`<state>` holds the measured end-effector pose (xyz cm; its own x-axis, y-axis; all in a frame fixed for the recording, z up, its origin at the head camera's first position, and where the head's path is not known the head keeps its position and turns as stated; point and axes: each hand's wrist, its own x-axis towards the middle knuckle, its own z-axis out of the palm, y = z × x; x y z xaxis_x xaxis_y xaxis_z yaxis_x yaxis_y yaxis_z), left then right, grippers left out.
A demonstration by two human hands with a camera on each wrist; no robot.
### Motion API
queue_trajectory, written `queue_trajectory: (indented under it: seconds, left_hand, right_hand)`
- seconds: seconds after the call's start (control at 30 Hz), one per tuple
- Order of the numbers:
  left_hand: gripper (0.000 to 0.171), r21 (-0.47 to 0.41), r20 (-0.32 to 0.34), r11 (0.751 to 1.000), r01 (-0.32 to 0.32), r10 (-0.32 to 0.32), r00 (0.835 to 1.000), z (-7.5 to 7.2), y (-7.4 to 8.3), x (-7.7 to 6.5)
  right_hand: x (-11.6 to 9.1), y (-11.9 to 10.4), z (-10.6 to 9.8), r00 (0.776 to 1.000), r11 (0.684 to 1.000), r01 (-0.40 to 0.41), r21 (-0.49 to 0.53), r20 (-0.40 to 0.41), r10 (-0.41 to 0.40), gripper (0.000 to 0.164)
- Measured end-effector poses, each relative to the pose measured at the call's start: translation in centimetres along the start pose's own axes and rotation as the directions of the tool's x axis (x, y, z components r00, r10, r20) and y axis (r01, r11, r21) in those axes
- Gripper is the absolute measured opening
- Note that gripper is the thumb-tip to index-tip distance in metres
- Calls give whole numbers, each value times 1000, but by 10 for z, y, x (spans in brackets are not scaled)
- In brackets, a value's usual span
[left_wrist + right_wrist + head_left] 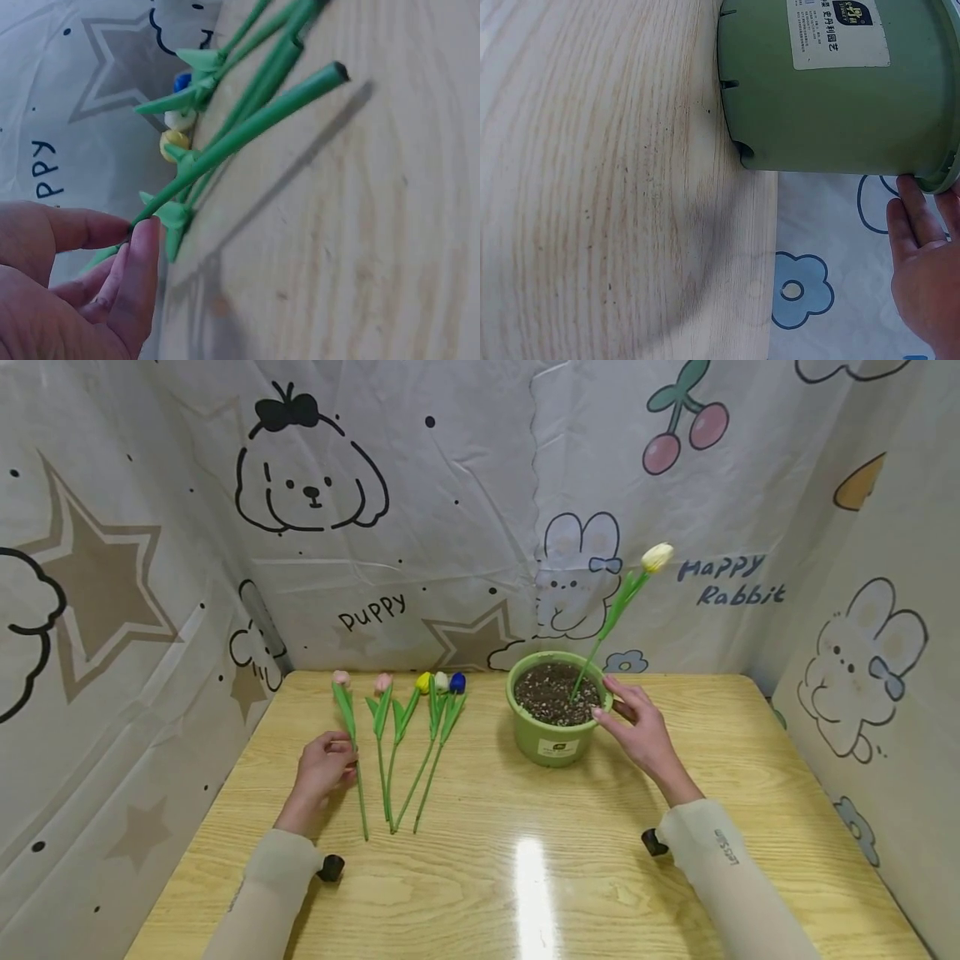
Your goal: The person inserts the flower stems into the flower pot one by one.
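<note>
In the head view, my left hand (326, 768) pinches the green stem of the leftmost artificial pink tulip (361, 793). The left wrist view shows thumb and fingertips on that stem (247, 124), its cut end tilted up over its shadow. To its right lie another pink tulip (384, 683), a yellow tulip (424, 683), a white tulip (441, 681) and a blue tulip (457, 683). My right hand (639, 731) holds the rim of a green flower pot (528, 735) at its right side. A white-yellow tulip (657, 558) stands in the pot's soil (551, 689), leaning right.
The wooden table (435, 885) carries the pot towards its back edge, with the loose tulips to the left. A printed curtain (465, 468) hangs behind and on both sides. Black wrist pieces (331, 868) show at both sleeves.
</note>
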<state>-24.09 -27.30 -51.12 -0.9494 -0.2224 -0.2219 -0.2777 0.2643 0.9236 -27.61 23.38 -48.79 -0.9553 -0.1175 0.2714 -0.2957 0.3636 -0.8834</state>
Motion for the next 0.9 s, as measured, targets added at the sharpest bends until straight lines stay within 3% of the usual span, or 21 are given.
queue_trajectory:
  seconds: [0.23,0.67,0.9]
  left_hand:
    - [45,-26,33,999,-36,37,999,6,13,-5]
    - [45,-98,36,989,-110,114,993,19,33,-12]
    - [46,-107,86,982,-155,164,983,29,50,-20]
  right_hand:
    - [2,1,-2,1000,1000,-10,4,12,10,63]
    - [2,2,-1,1000,1000,-17,18,20,17,64]
    - [1,3,0,1000,999,-24,26,13,24,63]
